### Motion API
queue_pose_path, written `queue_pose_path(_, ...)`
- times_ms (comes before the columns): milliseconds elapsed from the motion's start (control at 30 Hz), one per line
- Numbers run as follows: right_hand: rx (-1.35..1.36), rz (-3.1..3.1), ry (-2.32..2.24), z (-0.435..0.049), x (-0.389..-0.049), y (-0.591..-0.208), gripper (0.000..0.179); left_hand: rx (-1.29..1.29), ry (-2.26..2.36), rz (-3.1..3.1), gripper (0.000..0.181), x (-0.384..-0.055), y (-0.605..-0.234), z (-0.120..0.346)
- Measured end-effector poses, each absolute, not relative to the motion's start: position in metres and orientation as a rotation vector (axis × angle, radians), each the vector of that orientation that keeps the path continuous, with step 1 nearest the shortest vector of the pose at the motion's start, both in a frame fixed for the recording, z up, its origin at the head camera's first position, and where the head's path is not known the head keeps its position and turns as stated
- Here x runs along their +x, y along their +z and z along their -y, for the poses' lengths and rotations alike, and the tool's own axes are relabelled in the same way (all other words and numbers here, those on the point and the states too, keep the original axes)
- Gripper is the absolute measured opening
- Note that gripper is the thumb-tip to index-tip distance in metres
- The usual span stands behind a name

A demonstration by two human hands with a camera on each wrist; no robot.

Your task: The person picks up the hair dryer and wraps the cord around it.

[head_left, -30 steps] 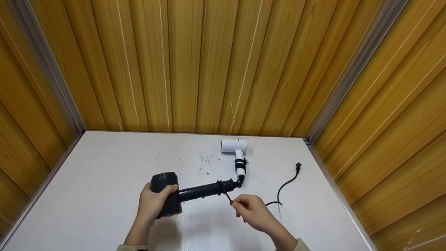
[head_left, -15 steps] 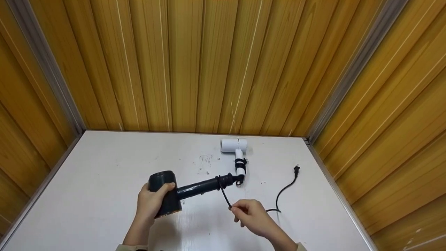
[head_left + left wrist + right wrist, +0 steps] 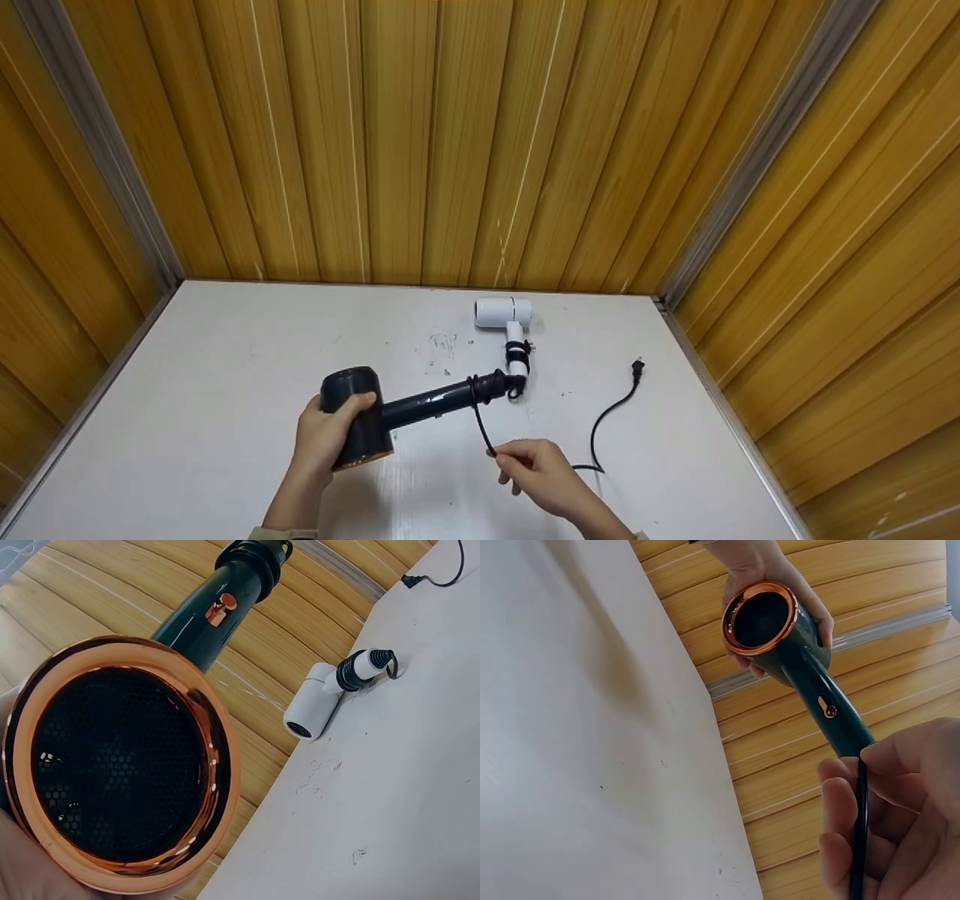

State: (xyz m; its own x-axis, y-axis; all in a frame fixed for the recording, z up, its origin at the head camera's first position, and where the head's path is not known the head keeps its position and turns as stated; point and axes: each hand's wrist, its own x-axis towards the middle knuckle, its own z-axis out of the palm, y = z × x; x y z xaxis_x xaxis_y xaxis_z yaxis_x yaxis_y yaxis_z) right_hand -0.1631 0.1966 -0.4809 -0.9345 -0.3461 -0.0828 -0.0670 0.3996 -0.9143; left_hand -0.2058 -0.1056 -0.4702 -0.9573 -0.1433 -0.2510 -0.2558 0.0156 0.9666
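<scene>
My left hand grips the barrel of a dark green hair dryer, its handle pointing right and slightly up, raised over the table. A copper-coloured ring frames the mesh end in the left wrist view, and a copper switch sits on the handle. Black cord is wound around the handle's far end. From there the power cord runs down to my right hand, which pinches it between thumb and fingers. Past that hand the cord's loose end trails over the table to a plug.
A white hair dryer with black cord wrapped on its handle lies at the back of the white table. Wood-patterned panel walls enclose the back and both sides.
My right hand has drawn down and slightly left with the cord, lengthening the span to the handle. The plug has slid slightly toward me. The green dryer's handle end has risen a little.
</scene>
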Motion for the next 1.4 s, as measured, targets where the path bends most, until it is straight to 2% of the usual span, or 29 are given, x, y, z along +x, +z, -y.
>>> queue_pose_path(1133, -0.363, -2.403, -1.572, -0.196, -0.197, -0.528, 0.028, -0.365, 2.100, -2.116, 0.070, -0.204, -0.471, 0.103)
queue_pose_path(1400, -0.311, -2.410, -1.589, -0.197, -0.206, -0.533, 0.034, -0.346, 2.106, -2.087, 0.073, -0.204, -0.470, 0.102)
